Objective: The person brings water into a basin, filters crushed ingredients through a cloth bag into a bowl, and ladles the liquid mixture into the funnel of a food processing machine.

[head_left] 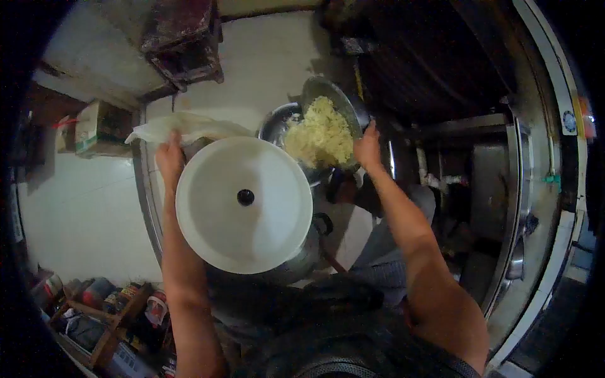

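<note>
A metal bowl (315,90) is tilted on its side, and my right hand (368,149) grips its right rim. Pale yellow, crumbly food (321,135) lies in it and spreads over a second metal bowl (272,126) beneath. My left hand (170,157) is closed on a whitish translucent plastic bag (205,128), which stretches right toward the bowls. Nearer to me is a large round white basin (214,189) with a dark hole in its middle, right of my left forearm.
A worn dark wooden stool (183,38) stands at the top left, and a cardboard box (104,129) sits at the left. Jars and cans fill a wooden crate (113,321) at the lower left. A metal-edged counter (513,208) runs along the right.
</note>
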Demonstrator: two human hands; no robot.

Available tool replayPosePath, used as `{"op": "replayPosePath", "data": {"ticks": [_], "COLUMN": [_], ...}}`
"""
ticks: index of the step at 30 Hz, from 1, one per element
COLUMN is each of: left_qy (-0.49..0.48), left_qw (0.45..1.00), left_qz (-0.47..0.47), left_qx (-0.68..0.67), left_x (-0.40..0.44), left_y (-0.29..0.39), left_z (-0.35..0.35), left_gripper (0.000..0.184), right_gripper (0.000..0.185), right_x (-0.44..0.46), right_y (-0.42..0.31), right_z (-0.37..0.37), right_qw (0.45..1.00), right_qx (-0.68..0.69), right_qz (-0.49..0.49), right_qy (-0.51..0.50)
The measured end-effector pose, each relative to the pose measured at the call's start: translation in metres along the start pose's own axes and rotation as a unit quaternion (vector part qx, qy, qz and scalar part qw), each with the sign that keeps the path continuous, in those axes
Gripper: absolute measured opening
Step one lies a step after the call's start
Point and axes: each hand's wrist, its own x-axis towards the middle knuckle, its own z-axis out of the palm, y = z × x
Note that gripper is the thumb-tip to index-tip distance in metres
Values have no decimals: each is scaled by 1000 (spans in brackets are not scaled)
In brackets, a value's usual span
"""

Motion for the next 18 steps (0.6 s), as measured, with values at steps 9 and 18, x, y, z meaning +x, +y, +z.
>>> {"op": "replayPosePath", "data": {"ticks": [9, 18], "left_qy": [-57, -41], "left_qw": [990, 993], "left_qz": [-27, -1], "left_qx": [-127, -113], "left_x": [-24, -28], "left_y": [21, 7], "left_z": [9, 14], "left_gripper": [62, 62], "right_gripper": [78, 90], "right_x": [-34, -63], "right_y": [-3, -39], "right_z": [-12, -34], "right_qw": [997, 993], "right_qx": [-18, -79], "right_qz": [-71, -76], "right_qy": [35, -39]}}
